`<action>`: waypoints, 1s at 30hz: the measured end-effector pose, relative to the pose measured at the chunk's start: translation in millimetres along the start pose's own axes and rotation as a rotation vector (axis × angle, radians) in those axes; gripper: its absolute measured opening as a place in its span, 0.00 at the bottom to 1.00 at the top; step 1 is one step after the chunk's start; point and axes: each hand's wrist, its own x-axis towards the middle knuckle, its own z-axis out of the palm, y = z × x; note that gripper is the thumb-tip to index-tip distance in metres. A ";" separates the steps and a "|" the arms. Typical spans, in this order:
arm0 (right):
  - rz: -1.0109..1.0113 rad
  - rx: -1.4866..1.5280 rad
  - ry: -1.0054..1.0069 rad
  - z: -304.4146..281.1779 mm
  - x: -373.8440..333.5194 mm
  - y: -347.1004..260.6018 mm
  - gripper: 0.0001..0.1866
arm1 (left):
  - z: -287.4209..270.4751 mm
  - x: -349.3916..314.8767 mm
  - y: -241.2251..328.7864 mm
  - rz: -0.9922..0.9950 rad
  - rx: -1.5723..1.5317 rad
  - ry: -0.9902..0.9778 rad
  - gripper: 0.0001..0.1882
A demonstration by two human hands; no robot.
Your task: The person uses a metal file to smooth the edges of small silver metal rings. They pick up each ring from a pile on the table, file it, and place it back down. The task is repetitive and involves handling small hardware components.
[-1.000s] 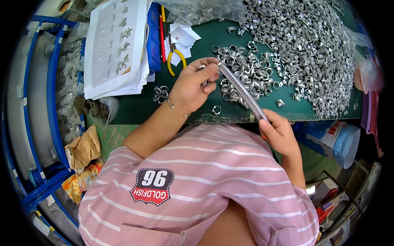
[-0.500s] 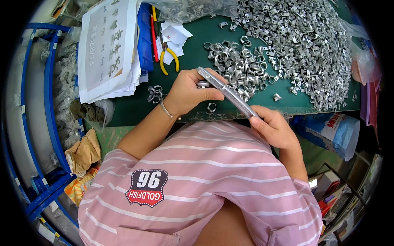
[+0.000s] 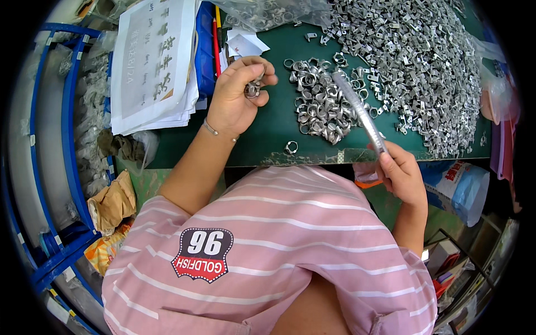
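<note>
My left hand (image 3: 237, 92) is raised over the table's left part, its fingers curled around a few silver metal rings (image 3: 253, 88). How many it holds is hidden by the fingers. In my right hand (image 3: 401, 173) is the lower end of a long grey ring mandrel (image 3: 360, 109), held between thumb and fingers. The mandrel slants up and leftward, its far end over a heap of silver rings (image 3: 315, 103). No ring shows on it. One loose ring (image 3: 291, 147) lies near the table's front edge, between my hands.
A large heap of small metal pieces (image 3: 419, 72) covers the green table's (image 3: 268, 145) right side. Papers (image 3: 153, 72), a blue tray (image 3: 205, 50) and a red pencil (image 3: 216, 47) lie at the left. Behind the rings rests a clear bag (image 3: 268, 14). Blue shelving (image 3: 67, 128) stands left.
My left hand has left the mandrel and moved up and to the left, with rings in its fingers. My right hand has swung the mandrel rightward and more upright. The yellow-handled pliers are now hidden.
</note>
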 end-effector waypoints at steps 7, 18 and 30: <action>-0.053 0.034 -0.004 3.8 0.8 6.5 0.16 | 8.2 9.9 -22.9 0.438 1.271 -0.243 0.06; -0.048 -0.008 -0.025 7.3 3.8 10.5 0.17 | 8.7 -0.8 -27.4 0.566 0.988 -0.284 0.08; -0.100 -0.172 -0.069 21.6 9.4 13.9 0.15 | 6.9 -10.1 -24.5 -0.230 -0.201 -0.314 0.14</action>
